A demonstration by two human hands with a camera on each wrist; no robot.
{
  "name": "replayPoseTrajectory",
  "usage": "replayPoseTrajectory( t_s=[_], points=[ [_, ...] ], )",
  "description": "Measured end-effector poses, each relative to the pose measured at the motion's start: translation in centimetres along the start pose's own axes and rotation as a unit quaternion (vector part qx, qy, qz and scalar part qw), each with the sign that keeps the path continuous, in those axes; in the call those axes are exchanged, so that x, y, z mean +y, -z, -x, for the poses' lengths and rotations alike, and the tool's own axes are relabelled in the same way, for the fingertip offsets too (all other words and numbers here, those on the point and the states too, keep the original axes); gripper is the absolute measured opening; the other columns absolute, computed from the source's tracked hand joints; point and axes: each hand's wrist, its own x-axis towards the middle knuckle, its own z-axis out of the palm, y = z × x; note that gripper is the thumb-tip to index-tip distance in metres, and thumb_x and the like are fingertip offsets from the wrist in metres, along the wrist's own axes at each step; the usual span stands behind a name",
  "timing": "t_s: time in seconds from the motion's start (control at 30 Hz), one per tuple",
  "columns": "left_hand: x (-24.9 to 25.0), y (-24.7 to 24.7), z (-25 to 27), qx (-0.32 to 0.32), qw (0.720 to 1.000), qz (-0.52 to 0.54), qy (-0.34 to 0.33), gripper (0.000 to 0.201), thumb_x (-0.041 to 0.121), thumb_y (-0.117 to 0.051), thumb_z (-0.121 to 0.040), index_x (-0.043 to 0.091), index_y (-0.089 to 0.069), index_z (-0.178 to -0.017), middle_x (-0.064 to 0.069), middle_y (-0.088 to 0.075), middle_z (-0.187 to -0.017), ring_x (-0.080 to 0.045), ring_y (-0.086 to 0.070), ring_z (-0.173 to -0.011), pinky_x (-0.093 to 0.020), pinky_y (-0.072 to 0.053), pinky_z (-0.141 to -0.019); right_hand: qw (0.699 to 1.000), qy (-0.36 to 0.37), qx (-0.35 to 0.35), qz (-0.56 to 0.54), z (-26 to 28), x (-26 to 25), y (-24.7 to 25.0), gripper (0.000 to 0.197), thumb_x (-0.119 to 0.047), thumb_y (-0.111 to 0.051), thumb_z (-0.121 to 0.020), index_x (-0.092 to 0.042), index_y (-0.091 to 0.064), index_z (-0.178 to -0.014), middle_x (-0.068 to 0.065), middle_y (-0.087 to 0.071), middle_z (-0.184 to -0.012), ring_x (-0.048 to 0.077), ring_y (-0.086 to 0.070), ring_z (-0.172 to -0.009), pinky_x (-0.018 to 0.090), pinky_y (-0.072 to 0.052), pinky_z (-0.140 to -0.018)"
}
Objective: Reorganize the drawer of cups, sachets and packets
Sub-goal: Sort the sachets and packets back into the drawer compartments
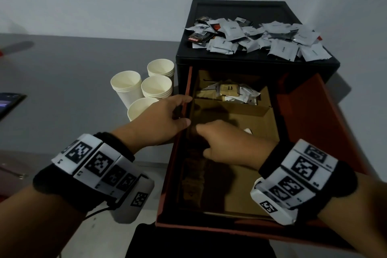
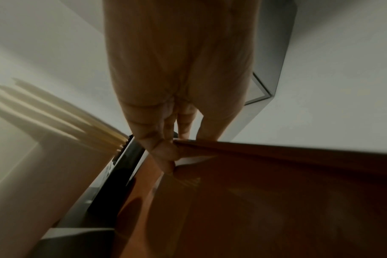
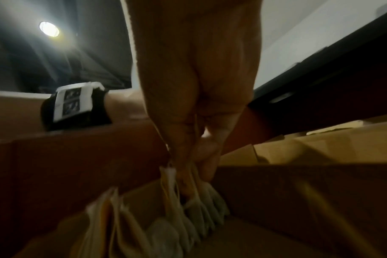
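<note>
A red-brown drawer (image 1: 167, 184) stands pulled out of a black cabinet (image 1: 257, 65). My left hand (image 1: 167, 115) grips the drawer's left wall (image 2: 276, 148), fingers curled over its rim. Inside the drawer's dark left compartment, my right hand (image 1: 222, 144) pinches a bunch of pale sachets (image 3: 188, 188) standing on edge. More sachets (image 3: 126, 223) stand in a row beside them. Brown and white packets (image 1: 230, 91) lie in the cardboard back compartment. Several white paper cup stacks (image 1: 144, 88) stand on the grey table left of the cabinet.
A heap of silver and dark sachets (image 1: 257, 37) covers the cabinet's top. Cardboard dividers (image 1: 240, 109) split the drawer. A dark phone (image 1: 8, 104) lies at the table's left edge. The cups (image 2: 55, 122) stand close beside my left hand.
</note>
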Motion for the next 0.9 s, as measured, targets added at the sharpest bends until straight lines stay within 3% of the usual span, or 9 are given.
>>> replayPoseTrajectory(
  t_s=[0.13, 0.23, 0.3, 0.4, 0.5, 0.6, 0.67, 0.77, 0.9],
  points=[
    [0.1, 0.1, 0.0, 0.002, 1.0, 0.001, 0.006, 0.054, 0.018, -0.06, -0.09, 0.024, -0.039, -0.14, 0.011, -0.048, -0.1, 0.002, -0.049, -0.073, 0.004, -0.036, -0.059, 0.999, -0.015, -0.006, -0.045, 1.3, 0.6, 1.8, 0.018, -0.019, -0.066, -0.085, -0.015, -0.059, -0.101, -0.009, -0.053, -0.075, 0.002, -0.05, -0.063, 0.018, -0.04, -0.054],
    [0.0, 0.1, 0.0, 0.001, 1.0, 0.009, 0.009, 0.054, 0.018, -0.061, -0.09, 0.024, -0.04, -0.14, 0.012, -0.05, -0.101, -0.002, -0.051, -0.082, 0.005, -0.035, -0.059, 0.987, -0.02, -0.158, -0.001, 2.1, 0.9, 1.8, 0.019, -0.019, -0.064, -0.087, -0.016, -0.066, -0.105, -0.006, -0.061, -0.092, 0.001, -0.056, -0.071, 0.01, -0.047, -0.061],
    [-0.1, 0.2, 0.0, -0.001, 1.0, 0.013, 0.013, 0.054, 0.018, -0.061, -0.09, 0.026, -0.04, -0.139, 0.012, -0.051, -0.101, -0.003, -0.05, -0.086, 0.003, -0.036, -0.06, 0.965, -0.01, -0.259, 0.025, 2.4, 0.5, 1.1, 0.03, -0.021, -0.064, -0.087, -0.021, -0.063, -0.117, -0.003, -0.061, -0.109, 0.01, -0.059, -0.09, 0.023, -0.051, -0.077],
    [-0.1, 0.1, 0.0, -0.005, 1.0, 0.019, 0.014, 0.054, 0.018, -0.061, -0.09, 0.025, -0.04, -0.139, 0.012, -0.052, -0.101, -0.003, -0.051, -0.087, 0.002, -0.037, -0.061, 0.934, 0.037, -0.331, 0.129, 2.4, -0.6, 0.5, 0.053, -0.025, -0.063, -0.087, -0.025, -0.045, -0.138, 0.001, -0.048, -0.132, 0.019, -0.048, -0.114, 0.03, -0.042, -0.082],
    [-0.2, 0.2, 0.1, -0.008, 1.0, 0.022, 0.01, 0.054, 0.018, -0.061, -0.09, 0.025, -0.04, -0.14, 0.011, -0.054, -0.107, -0.004, -0.052, -0.09, 0.003, -0.036, -0.061, 0.92, 0.053, -0.342, 0.185, 2.0, -1.0, 0.0, 0.064, -0.024, -0.062, -0.089, -0.02, -0.032, -0.145, 0.003, -0.041, -0.136, 0.024, -0.045, -0.116, 0.029, -0.034, -0.075],
    [-0.2, 0.2, 0.1, -0.011, 0.999, 0.027, 0.014, 0.055, 0.018, -0.061, -0.09, 0.025, -0.039, -0.14, 0.011, -0.052, -0.106, -0.006, -0.053, -0.092, -0.004, -0.037, -0.07, 0.922, 0.042, -0.337, 0.186, 1.9, -0.9, -0.3, 0.062, -0.023, -0.063, -0.088, -0.016, -0.034, -0.142, 0.005, -0.044, -0.133, 0.025, -0.048, -0.111, 0.032, -0.041, -0.075],
    [-0.1, 0.1, 0.1, -0.014, 0.999, 0.028, 0.016, 0.055, 0.018, -0.061, -0.09, 0.025, -0.039, -0.14, 0.01, -0.053, -0.105, -0.007, -0.055, -0.091, -0.01, -0.039, -0.074, 0.934, 0.029, -0.319, 0.159, 2.0, -0.5, -0.1, 0.063, -0.022, -0.063, -0.087, -0.017, -0.033, -0.143, 0.004, -0.043, -0.137, 0.024, -0.048, -0.115, 0.034, -0.046, -0.085],
    [-0.2, 0.2, 0.1, -0.01, 1.0, 0.022, 0.013, 0.055, 0.019, -0.061, -0.09, 0.026, -0.039, -0.14, 0.011, -0.053, -0.101, -0.004, -0.054, -0.082, 0.0, -0.038, -0.062, 0.955, 0.004, -0.284, 0.086, 2.0, 0.4, 0.4, 0.07, -0.023, -0.064, -0.087, -0.019, -0.028, -0.147, 0.0, -0.03, -0.151, 0.021, -0.035, -0.134, 0.037, -0.037, -0.106],
    [-0.3, 0.2, 0.0, -0.012, 1.0, 0.021, 0.014, 0.055, 0.019, -0.061, -0.09, 0.026, -0.039, -0.14, 0.008, -0.055, -0.104, -0.007, -0.055, -0.085, -0.002, -0.038, -0.062, 0.951, -0.008, -0.308, 0.02, 2.1, 0.9, 0.9, 0.074, -0.02, -0.064, -0.087, -0.018, -0.023, -0.149, -0.003, -0.019, -0.156, 0.016, -0.02, -0.142, 0.035, -0.027, -0.114]
  ],
)
